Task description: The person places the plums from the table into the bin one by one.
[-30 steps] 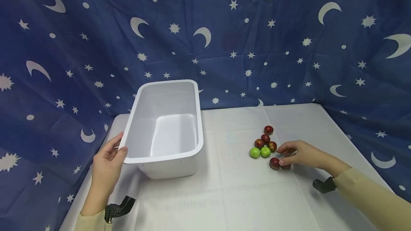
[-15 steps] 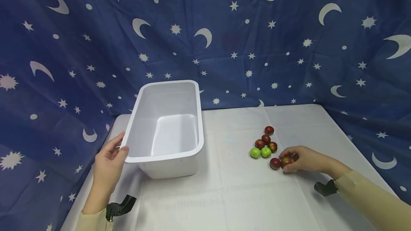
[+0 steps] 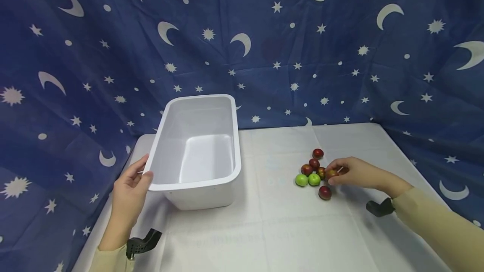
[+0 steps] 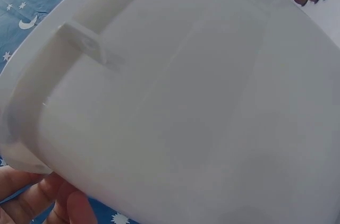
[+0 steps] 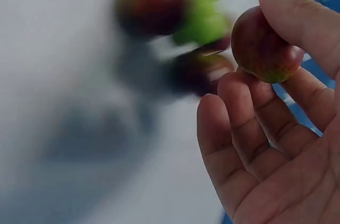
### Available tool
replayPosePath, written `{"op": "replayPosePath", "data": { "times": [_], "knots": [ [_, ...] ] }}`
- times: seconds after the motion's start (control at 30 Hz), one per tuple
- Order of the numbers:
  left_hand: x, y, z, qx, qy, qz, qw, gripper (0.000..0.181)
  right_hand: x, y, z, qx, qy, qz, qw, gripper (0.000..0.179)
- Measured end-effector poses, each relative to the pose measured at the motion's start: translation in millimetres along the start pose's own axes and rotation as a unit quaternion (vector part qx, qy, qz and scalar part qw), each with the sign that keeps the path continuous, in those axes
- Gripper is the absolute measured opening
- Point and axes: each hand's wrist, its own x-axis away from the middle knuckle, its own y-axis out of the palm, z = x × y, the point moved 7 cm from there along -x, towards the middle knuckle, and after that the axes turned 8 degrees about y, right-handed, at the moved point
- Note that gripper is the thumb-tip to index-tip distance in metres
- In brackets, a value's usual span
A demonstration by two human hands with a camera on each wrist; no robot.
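Observation:
My left hand [image 3: 127, 194] grips the rim of a deep white plastic tub [image 3: 194, 187] at its near left corner. Only the tub's outer wall [image 4: 202, 102] and the curled fingers [image 4: 40, 197] show in the left wrist view. My right hand [image 3: 359, 173] pinches a dark red plum [image 5: 264, 48] between thumb and fingers, up off the table. In the head view that plum [image 3: 332, 173] is partly hidden by the fingers. Beside it lie two green plums [image 3: 314, 179] and several red plums [image 3: 306, 169]. One red plum [image 3: 324, 192] lies apart, nearer me.
A white cloth [image 3: 264, 217] covers the table. Behind it and at both sides hangs a blue curtain [image 3: 264, 45] with moons and stars. A black wrist camera [image 3: 143, 243] sits on the left wrist, another black camera [image 3: 380, 207] on the right.
My right hand has taken hold of the right-hand one of the two nearer red plums, lifted it and carried it slightly away from me. The left hand keeps its grip on the tub.

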Motion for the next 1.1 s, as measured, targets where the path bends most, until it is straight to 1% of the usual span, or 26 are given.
{"op": "replayPosePath", "data": {
  "times": [0.1, 0.3, 0.4, 0.5, 0.53, 0.63, 0.77, 0.83, 0.9, 0.97, 1.1],
  "knots": [
    [-0.1, -0.3, -0.1, -0.001, 0.002, -0.005, 1.0, 0.045, -2.2, -15, -35, -0.013, -0.016, 0.006, 0.9998, 0.048],
    [-0.2, -1.2, -0.8, 0.003, 0.0, -0.007, 1.0, 0.045, -10.3, -39, -120, -0.041, -0.078, 0.021, 0.9959, 0.051],
    [-0.5, -1.1, -0.9, 0.002, -0.001, -0.009, 1.0, 0.045, -13.2, -45, -167, -0.07, -0.113, 0.014, 0.991, 0.049],
    [-0.5, -1.3, -1.2, 0.002, -0.002, -0.009, 1.0, 0.045, -17.9, -44, -216, -0.113, -0.155, -0.003, 0.9814, 0.046],
    [-0.4, -1.4, -1.3, 0.001, -0.002, -0.009, 1.0, 0.045, -20.3, -42, -232, -0.125, -0.17, -0.006, 0.9774, 0.046],
    [0.4, -2.5, -2.2, 0.002, -0.006, -0.006, 1.0, 0.045, -30.9, -33, -279, -0.167, -0.219, -0.012, 0.9612, 0.043],
    [1.7, -3.7, -3.8, 0.003, -0.015, -0.001, 0.9999, 0.046, -51.3, -14, -331, -0.222, -0.261, -0.02, 0.9391, 0.039],
    [2.2, -3.0, -4.0, 0.002, -0.017, -0.002, 0.9999, 0.046, -62.8, -3, -348, -0.25, -0.262, -0.024, 0.9319, 0.038],
    [2.1, -1.8, -3.6, 0.003, -0.015, -0.005, 0.9999, 0.047, -74.4, 9, -361, -0.272, -0.252, -0.022, 0.9285, 0.036],
    [1.6, -1.3, -2.9, 0.002, -0.011, -0.007, 0.9999, 0.046, -84.5, 21, -371, -0.292, -0.235, -0.019, 0.9268, 0.034],
    [0.4, -3.9, -2.3, 0.0, -0.011, -0.001, 0.9999, 0.046, -98.5, 48, -386, -0.313, -0.213, -0.017, 0.9255, 0.031]
  ]
}}
